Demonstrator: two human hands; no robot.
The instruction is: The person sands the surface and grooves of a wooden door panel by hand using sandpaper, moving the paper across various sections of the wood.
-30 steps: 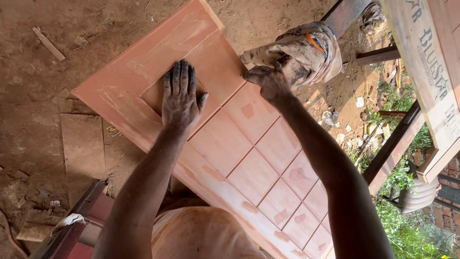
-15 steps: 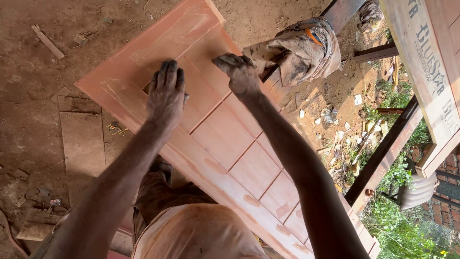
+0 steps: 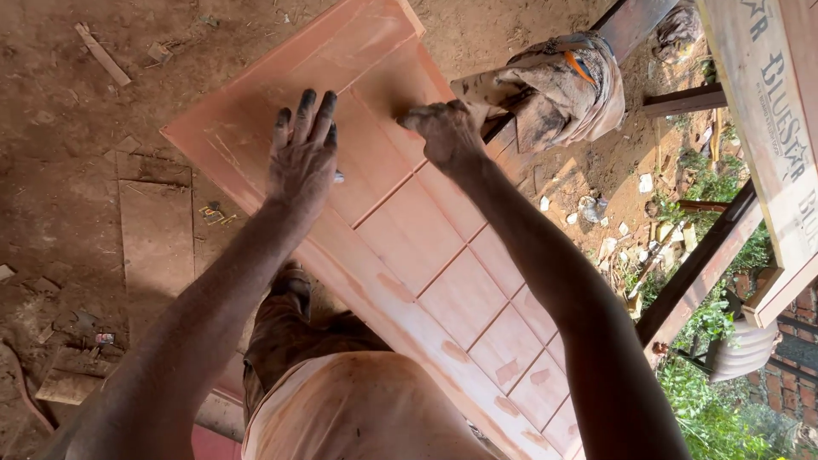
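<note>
A salmon-pink panelled door (image 3: 443, 255) lies slanted in front of me, running from the upper middle to the lower right. My left hand (image 3: 302, 162) lies flat on its upper panel, dirty fingers spread, and a small pale bit shows at the thumb side. My right hand (image 3: 443, 132) rests just to the right on the same panel, back to the camera and fingers curled down onto the surface. Whether it holds anything is hidden.
A stained cloth bundle (image 3: 554, 85) hangs over a dark beam just past my right hand. A pale lettered board (image 3: 767, 128) and a dark slanted beam (image 3: 699, 273) stand at the right, plants (image 3: 724, 400) below. Dirt floor (image 3: 68, 128) with a wood scrap (image 3: 102, 53) lies left.
My right hand has come off the cloth bundle and moved left onto the door panel. My left hand has stayed flat on the door.
</note>
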